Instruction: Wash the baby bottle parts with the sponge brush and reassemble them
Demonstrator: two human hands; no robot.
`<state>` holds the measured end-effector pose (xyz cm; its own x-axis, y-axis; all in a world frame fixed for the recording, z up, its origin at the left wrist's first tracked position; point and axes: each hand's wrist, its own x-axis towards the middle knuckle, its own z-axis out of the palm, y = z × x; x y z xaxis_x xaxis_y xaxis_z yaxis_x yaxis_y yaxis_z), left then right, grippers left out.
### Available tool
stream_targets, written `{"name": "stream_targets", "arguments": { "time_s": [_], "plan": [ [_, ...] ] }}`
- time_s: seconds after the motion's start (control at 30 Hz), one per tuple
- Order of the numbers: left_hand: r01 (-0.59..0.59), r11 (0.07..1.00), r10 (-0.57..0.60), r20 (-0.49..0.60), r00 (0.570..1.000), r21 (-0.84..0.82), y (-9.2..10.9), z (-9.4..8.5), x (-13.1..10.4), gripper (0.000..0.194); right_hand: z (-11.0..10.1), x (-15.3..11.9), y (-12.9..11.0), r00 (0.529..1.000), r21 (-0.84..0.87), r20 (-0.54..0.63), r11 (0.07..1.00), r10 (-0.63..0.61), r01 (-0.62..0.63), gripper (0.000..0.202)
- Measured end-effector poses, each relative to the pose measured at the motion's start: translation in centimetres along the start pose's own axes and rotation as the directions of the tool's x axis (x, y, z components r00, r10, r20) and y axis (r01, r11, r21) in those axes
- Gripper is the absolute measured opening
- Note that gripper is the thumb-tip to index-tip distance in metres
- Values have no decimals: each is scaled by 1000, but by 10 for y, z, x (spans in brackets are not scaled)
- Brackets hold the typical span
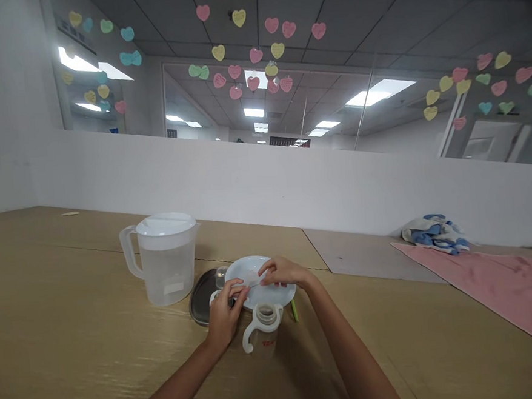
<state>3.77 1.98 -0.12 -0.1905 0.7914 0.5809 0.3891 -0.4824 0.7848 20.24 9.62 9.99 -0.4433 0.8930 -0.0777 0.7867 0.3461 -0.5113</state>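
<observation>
My left hand [227, 307] and my right hand [281, 272] face each other over a white plate [273, 297]. Fingertips on both sides are pinched together, with a thin, pale thing between them too small to make out. Just in front of the plate stands a clear bottle [265, 336] without a lid, with a white hooked handle round its neck and red marks on its side. Partly under my left hand, a white ring-shaped part shows by a dark metal tray [200, 302]. A small clear cup [221, 277] is between tray and plate.
A translucent lidded pitcher [167, 261] stands left of the tray. A green stick [294, 310] lies by the plate's right edge. Further right are a pink cloth [500, 286] and a crumpled blue-and-white cloth [436, 235]. A white wall [246, 182] bounds the table behind.
</observation>
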Motion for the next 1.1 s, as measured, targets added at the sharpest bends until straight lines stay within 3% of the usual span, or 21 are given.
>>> {"name": "stream_targets", "arguments": {
  "time_s": [0.07,0.13,0.2,0.33,0.47,0.53,0.63,0.7,0.77,0.9,1.1],
  "plan": [
    [10,1000,-10,-9,1000,-15,0,0,-1,28,8,-2,-12,955,247,207,956,-212,159,28],
    [24,999,-26,-29,999,-40,-1,0,-2,35,18,-3,-21,921,434,190,871,-340,232,22],
    [33,996,-37,-48,998,-86,-2,2,-3,43,25,-2,-25,928,499,137,834,-346,237,20],
    [6,983,-35,-154,987,-183,-5,2,-1,52,26,2,-22,957,486,68,847,-281,214,19],
    [-32,985,-25,-326,945,-167,-15,-14,7,39,16,2,-15,963,502,60,842,-263,199,20],
    [-31,998,9,-344,939,-59,-24,-29,10,31,12,1,-14,963,440,63,874,-261,208,21],
    [-39,977,78,-183,980,211,-35,-49,10,27,8,-2,-16,980,90,53,979,-191,185,20],
    [-72,934,103,-72,992,350,-39,-55,8,29,9,-2,-16,990,-121,33,982,-139,142,15],
    [-102,893,110,8,994,439,-40,-56,7,32,14,-2,-15,996,-215,9,973,-87,86,11],
    [-116,833,56,126,991,541,-37,-52,9,34,28,3,-10,1000,-277,14,961,-5,9,13],
    [-74,851,-33,194,981,519,-35,-53,12,27,41,9,0,988,-126,130,987,-83,100,5]
  ]
}}
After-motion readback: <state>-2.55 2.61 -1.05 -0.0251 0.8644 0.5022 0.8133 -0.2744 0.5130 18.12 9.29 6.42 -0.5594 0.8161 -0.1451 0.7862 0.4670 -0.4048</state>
